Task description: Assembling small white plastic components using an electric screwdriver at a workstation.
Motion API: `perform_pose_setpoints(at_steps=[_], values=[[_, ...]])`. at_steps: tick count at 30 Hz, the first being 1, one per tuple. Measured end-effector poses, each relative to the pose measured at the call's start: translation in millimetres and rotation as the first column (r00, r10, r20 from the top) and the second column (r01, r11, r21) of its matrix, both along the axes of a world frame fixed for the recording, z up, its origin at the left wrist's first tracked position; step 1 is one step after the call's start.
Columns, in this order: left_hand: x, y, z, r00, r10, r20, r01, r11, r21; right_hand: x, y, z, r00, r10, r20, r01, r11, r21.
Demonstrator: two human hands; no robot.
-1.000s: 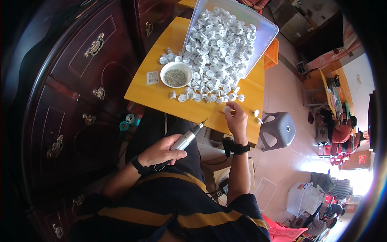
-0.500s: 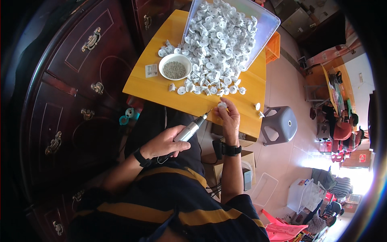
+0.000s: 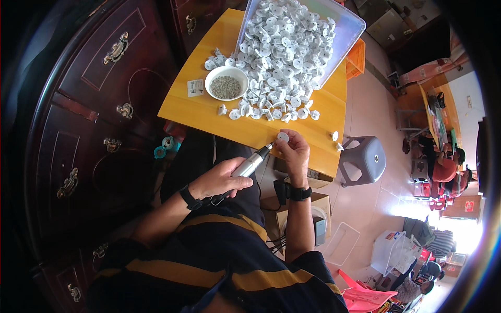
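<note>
My left hand [image 3: 221,179] is wrapped round a silver electric screwdriver [image 3: 250,164], whose tip slants up and to the right. Between the fingertips of my right hand [image 3: 295,153] is a small white plastic part [image 3: 283,137] with a round disc face. The screwdriver's tip is right beside this part; whether the two touch I cannot tell. Both hands are at the near edge of the yellow wooden table [image 3: 198,119]. Beyond them, a white bowl [image 3: 226,69] holds many small metal screws [image 3: 226,87]. Many like white parts [image 3: 287,47] spill out of a tilted clear plastic bin [image 3: 344,39].
A small printed label [image 3: 195,88] lies left of the bowl. Two loose white parts [image 3: 335,136] sit near the table's right edge. A grey stool [image 3: 365,159] stands to the right, an orange crate [image 3: 355,58] behind it. Dark drawers [image 3: 99,104] line the left. People [image 3: 443,168] sit far right.
The screwdriver's tip and the white part have come closer together. My left hand has shifted slightly right and up, and the part in my right hand has turned its disc face toward view.
</note>
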State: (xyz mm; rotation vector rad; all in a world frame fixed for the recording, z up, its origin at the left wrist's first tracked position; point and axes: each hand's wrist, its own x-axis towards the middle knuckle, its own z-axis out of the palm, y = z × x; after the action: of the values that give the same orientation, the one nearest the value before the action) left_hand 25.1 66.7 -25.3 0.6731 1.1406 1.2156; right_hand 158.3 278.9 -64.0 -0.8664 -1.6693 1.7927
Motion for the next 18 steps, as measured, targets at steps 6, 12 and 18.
perform_pose_setpoints(at_steps=[6,12,18], values=[[0.6,1.5,1.2,0.999,0.016,0.033,-0.016,1.000,-0.018,-2.2,-3.6,0.3,1.000,-0.020,0.013,0.019,1.000,0.018],[0.7,2.6,-2.1,1.000,0.007,0.029,-0.007,1.000,-0.021,-1.6,-4.4,-1.3,0.999,-0.028,0.027,0.027,0.999,0.035],[0.9,3.0,-3.0,0.999,0.011,0.033,-0.011,1.000,-0.016,-1.9,-5.3,-2.5,0.999,-0.032,0.020,0.031,0.998,0.060]])
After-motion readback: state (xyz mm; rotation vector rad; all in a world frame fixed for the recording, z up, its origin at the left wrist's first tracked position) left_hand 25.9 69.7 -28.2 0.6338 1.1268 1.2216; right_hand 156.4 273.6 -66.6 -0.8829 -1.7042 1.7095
